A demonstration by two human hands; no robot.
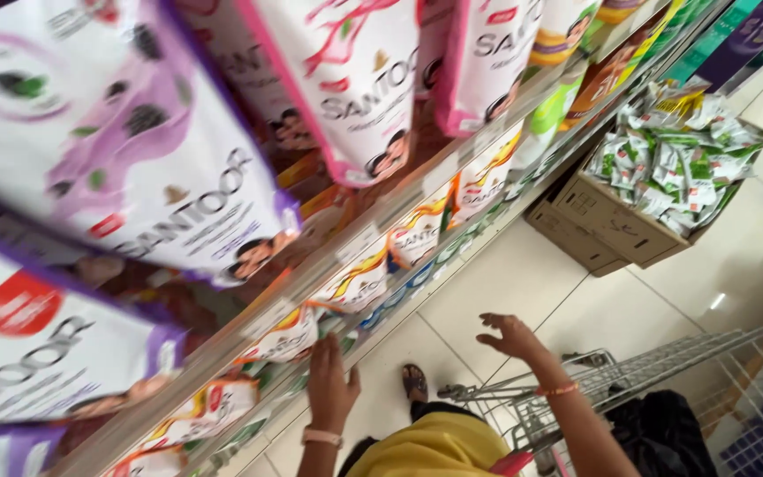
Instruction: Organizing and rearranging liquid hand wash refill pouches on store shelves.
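Two hands: we see both of the person's bare hands low in the head view, before a slanting run of shop shelves.
Left hand: the left hand (330,386), a pale band at its wrist, is spread flat with fingers loose, reaching to the lower shelf (311,371); it rests against the orange-and-white packs (289,337) there, and we cannot tell whether it grips one.
Right hand: the right hand (509,336), an orange bangle on its wrist, hangs released in the air with fingers spread, holding nothing, above the floor and just beside the wire trolley (664,371).
Packs: the orange-and-white packs stand in a row along the lower shelf, running up to the right.
Upper shelf: we make out large white pouches with purple edges (134,150) at left and white pouches with pink edges (355,79) further along, above the smaller packs.
Carton: an open cardboard box (611,225) sits on the floor at the shelf's far end, heaped with green-and-white sachets (673,159).
Floor: pale tiles (523,283); one sandalled foot (414,382) shows between the hands, with yellow clothing (439,446) below it.
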